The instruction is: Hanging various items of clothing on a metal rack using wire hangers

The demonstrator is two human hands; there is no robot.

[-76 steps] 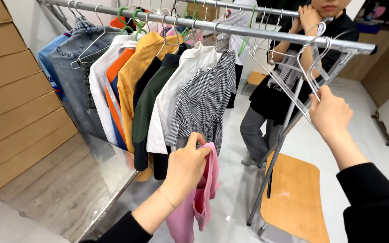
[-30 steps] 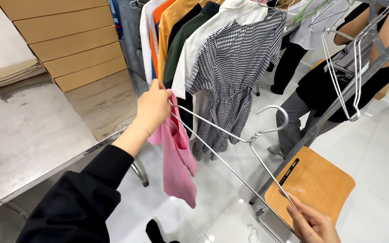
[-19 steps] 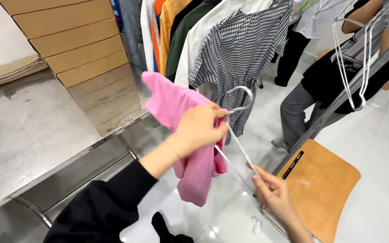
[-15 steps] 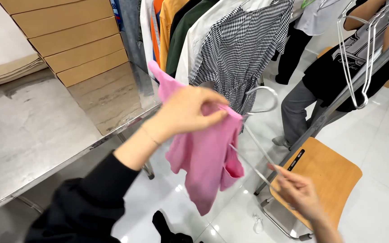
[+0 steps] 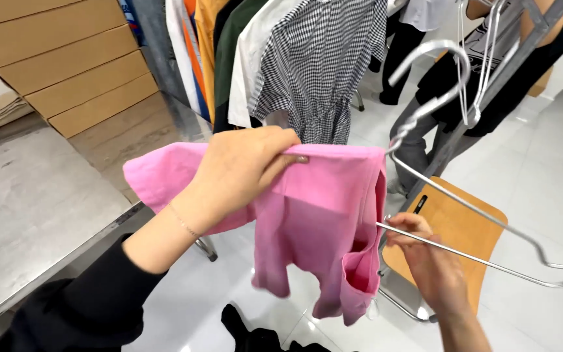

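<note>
My left hand (image 5: 239,168) grips the upper edge of a small pink garment (image 5: 320,221) and holds it up in front of me. One end of a metal wire hanger (image 5: 470,208) goes into the garment's open side. My right hand (image 5: 425,257) pinches the hanger's lower bar just beside the pink cloth. The hanger's hook (image 5: 434,65) points up, near the rack.
A clothes rack (image 5: 535,26) carries a checked dress (image 5: 320,65), a green top and several other garments. Another person in black stands behind it at top right. A wooden chair seat (image 5: 461,225) is below my right hand. Stacked cardboard boxes (image 5: 60,58) and a grey metal table (image 5: 27,215) lie left.
My left hand has lifted and spread the pink garment wider. My right hand has come up with the hanger, whose end now sits inside the garment.
</note>
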